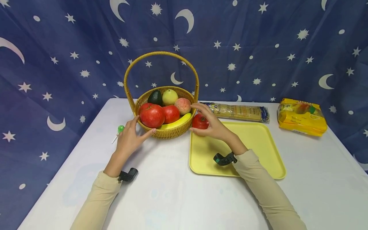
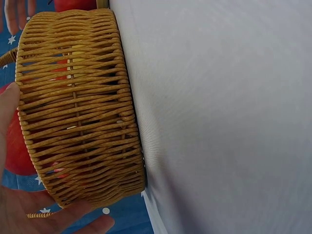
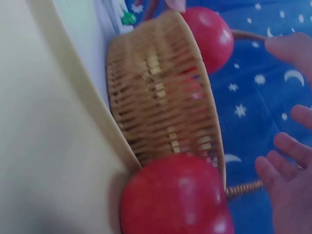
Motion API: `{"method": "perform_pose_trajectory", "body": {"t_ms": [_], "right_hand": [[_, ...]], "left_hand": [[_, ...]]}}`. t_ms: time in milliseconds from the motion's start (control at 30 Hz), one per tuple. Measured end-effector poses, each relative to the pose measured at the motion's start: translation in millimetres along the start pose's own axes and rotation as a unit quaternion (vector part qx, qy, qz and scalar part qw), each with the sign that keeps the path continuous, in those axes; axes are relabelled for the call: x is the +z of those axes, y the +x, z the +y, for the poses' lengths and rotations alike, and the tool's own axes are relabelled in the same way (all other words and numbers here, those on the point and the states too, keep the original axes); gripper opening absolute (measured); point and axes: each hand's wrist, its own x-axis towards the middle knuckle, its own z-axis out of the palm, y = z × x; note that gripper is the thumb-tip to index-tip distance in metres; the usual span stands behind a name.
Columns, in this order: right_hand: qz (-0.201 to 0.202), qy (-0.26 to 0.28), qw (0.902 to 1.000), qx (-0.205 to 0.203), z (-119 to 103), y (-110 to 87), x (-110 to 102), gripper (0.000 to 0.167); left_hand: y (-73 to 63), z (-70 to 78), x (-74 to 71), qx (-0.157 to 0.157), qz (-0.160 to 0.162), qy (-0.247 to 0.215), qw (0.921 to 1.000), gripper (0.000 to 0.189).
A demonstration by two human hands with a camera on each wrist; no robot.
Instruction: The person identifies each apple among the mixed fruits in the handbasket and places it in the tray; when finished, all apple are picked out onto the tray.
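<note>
A wicker basket (image 1: 169, 134) with a tall arched handle holds several fruits. Among them are a large round red fruit (image 1: 152, 116) at its left front, a banana (image 1: 176, 122), a peach (image 1: 182, 105) and an avocado (image 1: 155, 97). My left hand (image 1: 129, 139) spans the basket's left front, with fingers spread along its side and the thumb at the front rim (image 2: 18, 92). My right hand (image 1: 211, 124) hovers at the right side with fingers and thumb apart, above a red apple (image 1: 200, 121). The right wrist view shows that hand (image 3: 292, 180) apart from the basket.
A yellow tray (image 1: 258, 150) lies right of the basket, with the apple at its far left corner. Behind it is a pack of spaghetti (image 1: 238, 111). A yellow packet (image 1: 302, 118) stands farther right, and a green lollipop (image 1: 120, 128) lies left of the basket.
</note>
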Motion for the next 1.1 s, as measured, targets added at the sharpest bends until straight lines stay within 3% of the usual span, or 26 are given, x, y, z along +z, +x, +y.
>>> {"method": "perform_pose_trajectory", "body": {"t_ms": [267,567,833,1100], "right_hand": [[-0.028,0.005,0.9988,-0.040,-38.3,6.7,16.4,0.068],[-0.041,0.032,0.9983,-0.027,-6.9,12.0,35.5,0.078],[-0.064,-0.003,0.9973,-0.035,-5.8,19.9,40.2,0.073],[-0.037,0.004,0.9983,-0.045,-4.5,28.1,49.6,0.071]], "left_hand": [[0.5,1.6,-1.5,0.001,0.000,-0.001,1.0000,0.099],[0.6,1.6,-1.8,0.001,0.000,-0.002,1.0000,0.099],[0.6,1.3,-0.7,-0.004,-0.005,0.001,1.0000,0.101],[-0.6,1.3,-1.0,-0.007,-0.004,0.001,1.0000,0.101]]}}
